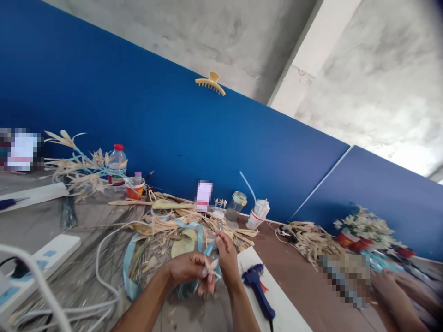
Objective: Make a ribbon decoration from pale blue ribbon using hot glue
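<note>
My left hand [187,268] is closed, its fingertips pinching a small pale flower [212,266] with pointed petals that looks made of dried husk. Right beside it, my right hand [226,256] has its fingers curled around a light blue ribbon [209,248] at the flower; its exact grip is partly hidden. More of the blue ribbon loops over the table to the left. Dried husk strips [187,213] lie in a heap just beyond both hands. A blue glue gun [258,288] rests on a white board to the right of my right hand.
A white power strip [51,253] and white cables lie at left. Behind stand a red-capped bottle [118,161], a red cup [134,189] with finished flower stems, a glass jar [235,206] and a white cup [258,216]. Another person's hands [398,290] are at far right.
</note>
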### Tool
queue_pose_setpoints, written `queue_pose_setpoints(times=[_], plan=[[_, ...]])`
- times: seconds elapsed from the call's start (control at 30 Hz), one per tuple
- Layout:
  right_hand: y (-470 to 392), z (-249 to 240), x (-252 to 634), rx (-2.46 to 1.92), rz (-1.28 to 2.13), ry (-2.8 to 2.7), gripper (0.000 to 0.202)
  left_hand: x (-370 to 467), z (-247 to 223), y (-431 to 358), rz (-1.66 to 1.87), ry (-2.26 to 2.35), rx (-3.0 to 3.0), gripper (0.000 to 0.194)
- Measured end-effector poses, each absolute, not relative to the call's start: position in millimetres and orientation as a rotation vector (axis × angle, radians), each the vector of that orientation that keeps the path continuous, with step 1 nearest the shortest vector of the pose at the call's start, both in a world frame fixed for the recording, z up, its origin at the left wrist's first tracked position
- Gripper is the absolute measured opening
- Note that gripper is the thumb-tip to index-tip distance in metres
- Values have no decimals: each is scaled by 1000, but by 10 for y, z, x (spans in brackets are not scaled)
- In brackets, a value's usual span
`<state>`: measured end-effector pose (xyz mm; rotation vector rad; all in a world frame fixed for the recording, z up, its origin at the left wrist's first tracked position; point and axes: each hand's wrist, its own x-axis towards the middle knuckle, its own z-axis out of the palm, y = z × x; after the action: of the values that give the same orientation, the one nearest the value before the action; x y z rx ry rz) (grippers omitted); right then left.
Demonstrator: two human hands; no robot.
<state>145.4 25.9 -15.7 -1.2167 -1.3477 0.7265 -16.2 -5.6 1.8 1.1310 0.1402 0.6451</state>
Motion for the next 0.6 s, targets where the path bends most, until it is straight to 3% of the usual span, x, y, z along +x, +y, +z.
queue_pose_setpoints(times=[0.3,0.5,0.6], plan=[[553,358,1661,-1662,480,-1860,27,-408,-65,136,1134,141,787,13],[590,252,1674,-1947,270,-2055,32,-452,-80,205,1193,166,692,11],[578,212,1652,-1991,193,-2084,25,-447,-97,212,1189,170,682,11]])
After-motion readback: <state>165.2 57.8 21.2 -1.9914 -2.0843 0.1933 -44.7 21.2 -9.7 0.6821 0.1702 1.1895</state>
